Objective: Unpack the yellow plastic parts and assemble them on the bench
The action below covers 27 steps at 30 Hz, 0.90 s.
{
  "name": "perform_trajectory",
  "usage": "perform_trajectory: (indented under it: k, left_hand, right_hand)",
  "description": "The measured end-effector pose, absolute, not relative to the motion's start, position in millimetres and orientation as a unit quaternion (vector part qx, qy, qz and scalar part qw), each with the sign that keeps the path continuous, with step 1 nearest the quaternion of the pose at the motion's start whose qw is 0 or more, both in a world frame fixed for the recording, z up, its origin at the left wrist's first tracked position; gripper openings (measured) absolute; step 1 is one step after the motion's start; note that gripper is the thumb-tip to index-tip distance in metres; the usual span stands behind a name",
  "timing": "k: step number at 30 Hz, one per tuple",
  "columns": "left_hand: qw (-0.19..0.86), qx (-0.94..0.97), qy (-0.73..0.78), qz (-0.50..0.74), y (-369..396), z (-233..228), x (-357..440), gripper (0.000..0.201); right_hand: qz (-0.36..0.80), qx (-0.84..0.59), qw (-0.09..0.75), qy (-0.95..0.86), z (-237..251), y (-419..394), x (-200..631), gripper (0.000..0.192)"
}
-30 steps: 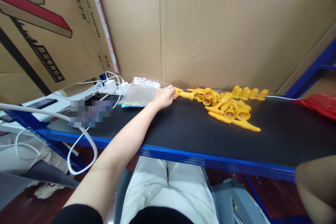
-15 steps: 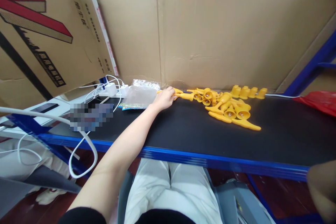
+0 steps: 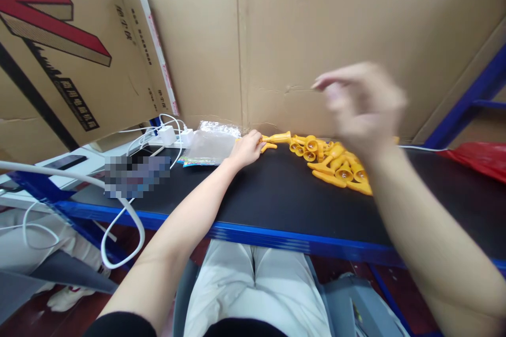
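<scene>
The right hand point(image 3: 361, 108) is raised above the worktop point(image 3: 276, 195), blurred, fingers loosely curled; whether it holds anything I cannot tell. Further in, toward the worktop's back edge, the left hand point(image 3: 245, 148) rests with fingers closed around a yellow part point(image 3: 276, 138) lying flat. Just right of it, a heap of parts point(image 3: 336, 166) sits against the cardboard wall point(image 3: 336, 37). They look like light, stiff plastic with a smooth finish; the narrow stem seems the best place to pinch. A clear bag point(image 3: 211, 142) lies left of the hand.
</scene>
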State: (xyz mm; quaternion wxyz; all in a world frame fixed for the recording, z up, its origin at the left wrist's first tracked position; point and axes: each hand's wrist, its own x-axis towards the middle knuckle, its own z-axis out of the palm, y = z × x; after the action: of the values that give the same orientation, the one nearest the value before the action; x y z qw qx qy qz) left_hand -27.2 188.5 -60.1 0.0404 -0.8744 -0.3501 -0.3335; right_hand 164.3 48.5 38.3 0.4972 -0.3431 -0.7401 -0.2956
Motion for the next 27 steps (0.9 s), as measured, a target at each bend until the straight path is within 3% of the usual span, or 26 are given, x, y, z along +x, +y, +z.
perform_trajectory:
  k: [5, 8, 17, 27]
  left_hand:
    - [0.052, -0.874, -0.349, -0.333, 184, -58, -26, 0.015]
    - [0.057, -0.883, -0.342, -0.317, 183, -59, -24, 0.014]
    - [0.059, -0.893, -0.33, -0.3, 183, -63, -22, 0.015]
    - [0.053, -0.891, -0.334, -0.303, 181, -62, -21, 0.016]
  right_hand:
    - [-0.21, -0.472, 0.267, -0.813, -21, 114, 174, 0.038]
    - [-0.184, -0.507, 0.196, -0.819, -51, 135, 184, 0.038]
    - [-0.142, -0.504, 0.209, -0.826, -69, 141, 189, 0.034]
    - [-0.182, -0.494, 0.236, -0.816, -63, 132, 186, 0.02]
